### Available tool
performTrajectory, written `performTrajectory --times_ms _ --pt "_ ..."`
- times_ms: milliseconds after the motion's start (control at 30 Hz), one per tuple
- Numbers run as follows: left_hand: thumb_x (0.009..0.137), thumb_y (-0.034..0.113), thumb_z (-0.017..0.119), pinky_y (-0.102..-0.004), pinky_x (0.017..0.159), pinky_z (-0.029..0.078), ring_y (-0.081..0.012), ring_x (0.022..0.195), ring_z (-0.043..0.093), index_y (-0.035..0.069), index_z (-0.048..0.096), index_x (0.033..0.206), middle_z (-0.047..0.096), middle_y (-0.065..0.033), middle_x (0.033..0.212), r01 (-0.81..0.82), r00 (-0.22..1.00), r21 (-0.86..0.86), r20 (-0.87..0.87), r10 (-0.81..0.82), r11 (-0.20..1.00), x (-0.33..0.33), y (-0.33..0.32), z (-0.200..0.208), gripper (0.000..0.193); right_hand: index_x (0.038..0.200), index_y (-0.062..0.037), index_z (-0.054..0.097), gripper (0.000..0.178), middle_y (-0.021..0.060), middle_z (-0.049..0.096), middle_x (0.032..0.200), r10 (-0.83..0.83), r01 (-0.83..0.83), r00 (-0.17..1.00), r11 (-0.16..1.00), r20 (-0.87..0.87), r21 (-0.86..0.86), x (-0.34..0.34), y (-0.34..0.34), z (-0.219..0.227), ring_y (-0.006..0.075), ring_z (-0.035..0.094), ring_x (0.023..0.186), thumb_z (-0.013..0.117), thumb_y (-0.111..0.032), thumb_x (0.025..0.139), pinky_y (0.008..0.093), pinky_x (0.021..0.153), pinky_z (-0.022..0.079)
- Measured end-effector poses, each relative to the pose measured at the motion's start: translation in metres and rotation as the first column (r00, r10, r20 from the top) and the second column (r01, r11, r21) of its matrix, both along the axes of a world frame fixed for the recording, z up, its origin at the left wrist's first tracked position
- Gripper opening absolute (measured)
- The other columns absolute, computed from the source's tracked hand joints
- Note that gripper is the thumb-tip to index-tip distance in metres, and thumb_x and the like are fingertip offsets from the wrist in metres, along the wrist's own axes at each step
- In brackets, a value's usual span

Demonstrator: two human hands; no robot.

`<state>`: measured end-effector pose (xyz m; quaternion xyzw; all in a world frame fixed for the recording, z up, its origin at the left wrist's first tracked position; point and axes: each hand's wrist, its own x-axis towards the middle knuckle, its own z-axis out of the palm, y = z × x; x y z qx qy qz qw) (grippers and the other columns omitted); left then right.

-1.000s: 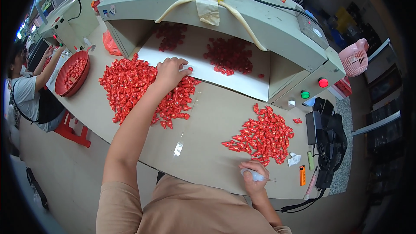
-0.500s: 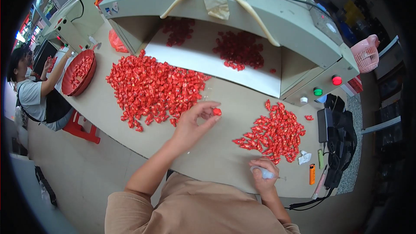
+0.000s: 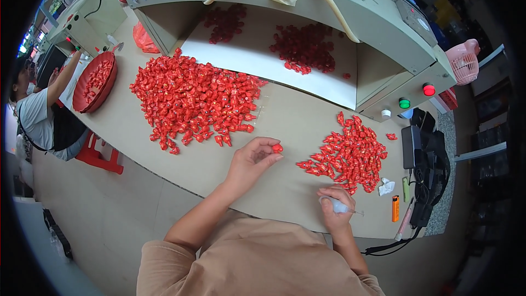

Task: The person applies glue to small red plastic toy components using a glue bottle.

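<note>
Between the thumb and fingertips of my left hand (image 3: 253, 163) is a small red plastic piece (image 3: 278, 148), held above the bare strip of table between two heaps. My right hand (image 3: 335, 208) is wrapped round a small translucent squeeze bottle (image 3: 338, 205), its thin needle tip pointing right. Up and left of my left hand spreads a large heap of small red pieces (image 3: 192, 98). Just beyond my right hand lies a smaller pile of red pointed pieces (image 3: 356, 153). The pieces' exact kind is too small to make out.
A grey machine (image 3: 378, 55) with an open bay spans the table's back; red pieces (image 3: 304, 49) lie inside. At right are an orange lighter (image 3: 395, 208), crumpled tissue (image 3: 386, 187) and a black bag (image 3: 424, 159). Leftward, another person (image 3: 38, 115) sits by a red basin (image 3: 96, 85).
The view has shifted slightly, so the table appears higher. My left hand still pinches the red piece, nearer the table's front edge; my right hand keeps the bottle.
</note>
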<state>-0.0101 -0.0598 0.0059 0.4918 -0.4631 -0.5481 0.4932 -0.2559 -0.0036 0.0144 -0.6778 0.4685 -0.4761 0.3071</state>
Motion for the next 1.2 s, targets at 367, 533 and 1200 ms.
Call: performTrajectory --times_ms 367,533,1200 --pt "0.087 0.009 0.067 -0.0204 0.073 0.047 -0.0040 0.078 0.055 0.005 0.060 0.117 0.061 0.0016 0.084 0.017 1.000 -0.046 -0.017 -0.018 0.999 0.0012 -0.0012 -0.0023 0.031 0.088 0.0001 0.065 0.015 0.0106 0.068 0.081 0.011 -0.012 1.000 1.000 -0.019 -0.027 -0.0006 -0.0017 -0.0010 0.0213 0.064 0.075 0.065 -0.010 0.077 0.0313 0.070 0.051" --pt "0.088 0.009 0.065 -0.0200 0.073 0.046 -0.0036 0.078 0.055 0.003 0.059 0.117 0.062 0.0016 0.085 0.020 1.000 -0.001 -0.017 -0.020 1.000 0.0002 -0.0012 0.0041 0.030 0.088 -0.0002 0.065 0.018 0.0105 0.068 0.083 0.024 -0.025 0.999 0.999 -0.023 -0.034 -0.0014 -0.0027 -0.0007 0.0217 0.066 0.076 0.066 0.003 0.070 0.0302 0.070 0.052" --pt "0.085 0.007 0.068 -0.0219 0.074 0.047 -0.0057 0.080 0.054 0.004 0.059 0.119 0.059 0.0006 0.088 0.050 0.998 -0.047 0.034 -0.048 0.998 0.0015 -0.0020 0.0004 0.036 0.088 0.0009 0.064 0.017 0.0116 0.068 0.079 0.016 -0.017 1.000 1.000 -0.017 -0.008 -0.0003 -0.0028 -0.0021 0.0211 0.063 0.074 0.067 -0.014 0.081 0.0319 0.069 0.050"
